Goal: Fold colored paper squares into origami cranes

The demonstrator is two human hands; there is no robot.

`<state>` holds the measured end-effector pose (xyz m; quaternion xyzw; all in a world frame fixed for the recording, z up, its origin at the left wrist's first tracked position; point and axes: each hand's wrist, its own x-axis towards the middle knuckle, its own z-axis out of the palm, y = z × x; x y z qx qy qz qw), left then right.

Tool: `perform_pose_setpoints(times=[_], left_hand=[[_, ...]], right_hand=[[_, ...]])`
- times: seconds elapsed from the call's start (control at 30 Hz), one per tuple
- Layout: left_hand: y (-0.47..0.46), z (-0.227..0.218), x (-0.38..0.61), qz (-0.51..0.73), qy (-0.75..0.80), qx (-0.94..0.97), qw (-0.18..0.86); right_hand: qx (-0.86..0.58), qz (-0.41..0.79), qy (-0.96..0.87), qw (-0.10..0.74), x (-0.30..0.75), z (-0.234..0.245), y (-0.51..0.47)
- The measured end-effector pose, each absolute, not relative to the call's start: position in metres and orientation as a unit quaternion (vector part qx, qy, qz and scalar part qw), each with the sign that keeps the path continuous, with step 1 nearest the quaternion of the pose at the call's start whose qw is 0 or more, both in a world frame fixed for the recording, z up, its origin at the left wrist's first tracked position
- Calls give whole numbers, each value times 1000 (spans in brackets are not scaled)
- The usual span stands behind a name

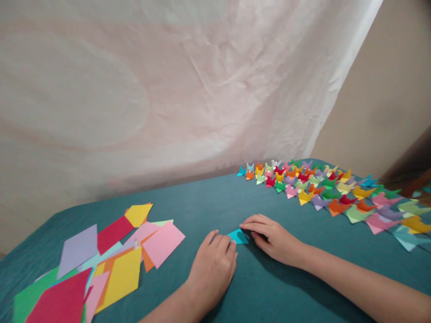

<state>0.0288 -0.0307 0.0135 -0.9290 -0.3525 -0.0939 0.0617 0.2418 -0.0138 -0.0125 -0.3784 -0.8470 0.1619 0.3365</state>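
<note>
A small piece of bright blue origami paper (239,237), folded, lies on the table between my two hands. My left hand (214,264) rests over its left end, fingers together and pressing it down; part of the paper is hidden under them. At its right end, my right hand (269,235) has thumb and forefinger closed near the edge and upper corner. The paper's hidden folds cannot be made out.
Loose paper squares (123,273) in many colours lie overlapping at the left. Several rows of folded paper birds (316,190) stand along the right and far right of the teal-covered table (188,197). A pale cloth (168,89) hangs behind.
</note>
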Motion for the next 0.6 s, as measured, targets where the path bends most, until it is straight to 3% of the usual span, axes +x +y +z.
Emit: perform_pose_setpoints(times=[0.3,0.6], left_hand=[[-7,28,29,-34,-298,-949,92],[12,10,25,-106,-309,-943,64]], right_hand=[[-409,236,-845,250,223,3,15],[-471,301,-795,236,227,5,2]])
